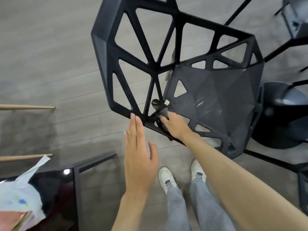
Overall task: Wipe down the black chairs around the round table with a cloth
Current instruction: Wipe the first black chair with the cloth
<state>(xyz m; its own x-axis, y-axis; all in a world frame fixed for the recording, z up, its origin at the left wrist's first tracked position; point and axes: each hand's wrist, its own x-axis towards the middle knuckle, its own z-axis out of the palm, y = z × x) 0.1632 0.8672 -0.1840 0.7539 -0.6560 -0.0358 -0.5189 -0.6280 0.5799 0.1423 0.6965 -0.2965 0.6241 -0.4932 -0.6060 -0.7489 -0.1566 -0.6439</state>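
Note:
A black chair (pixel 210 90) with triangular cut-outs fills the middle of the head view; its open-lattice backrest (pixel 136 52) leans toward me and its dusty seat lies to the right. My right hand (pixel 175 125) presses a dark cloth with a yellow-green trim (pixel 160 106) into the corner where seat and backrest meet. My left hand (pixel 139 147) is flat with fingers straight, its fingertips touching the lower edge of the backrest, and holds nothing.
A glossy black table (pixel 55 185) with a plastic bag (pixel 21 195) sits at the lower left. Two wooden legs (pixel 28 107) jut in from the left. A round black pedestal base (pixel 283 114) and other chair legs stand at the right. My white shoes (pixel 166 179) are on grey floor.

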